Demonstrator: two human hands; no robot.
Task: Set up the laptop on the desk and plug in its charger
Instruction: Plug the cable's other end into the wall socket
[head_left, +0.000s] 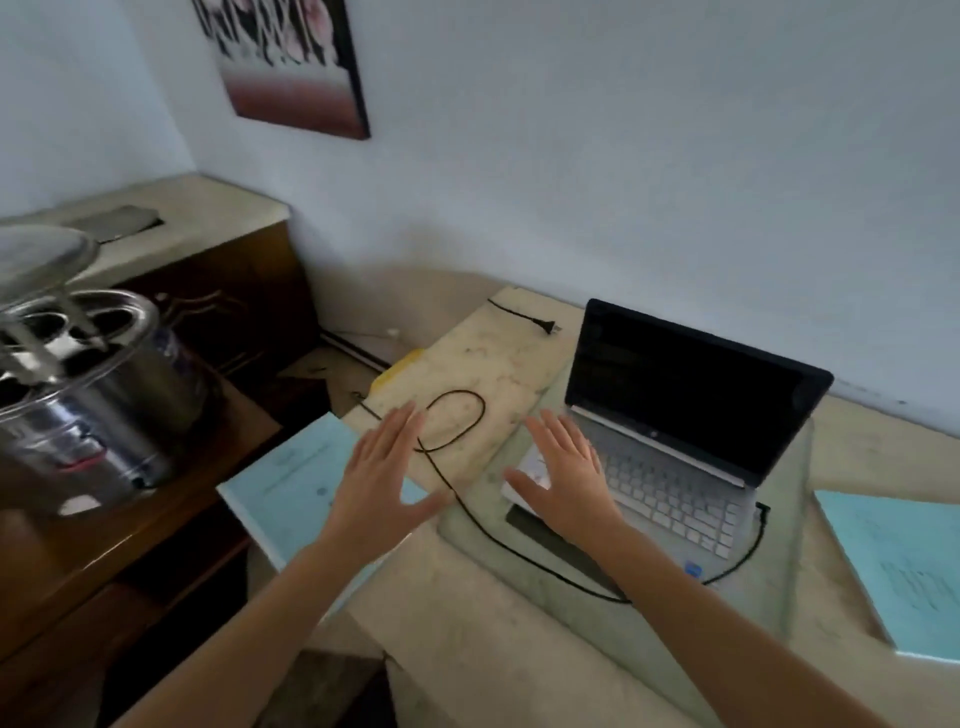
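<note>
In the head view, the laptop (691, 395) stands open on the counter (467, 649), its dark screen facing the person for use. Its charger cable (483, 410) runs from the laptop's right side around the front and loops leftward. The plug (548, 327) lies loose at the counter's far edge, unplugged. The left hand (382, 478) and right hand (563, 478) hover flat, each grip apart and empty, likely to gather the cable.

Laptop (675, 483): silver matt deck, pale plastic keys. Screen (691, 395): glossy black.
Cable (484, 410): black, matt, rubbery look.
Desk (493, 665): pale mottled stone-like top, dull, stained.
Glass sheet (779, 587): clear, smooth, greenish edge.
Pot (104, 405): polished steel, mirror-bright.
Cabinet (78, 561): dark varnished wood, semi-gloss.
Paper (291, 483): pale blue, matt.
</note>
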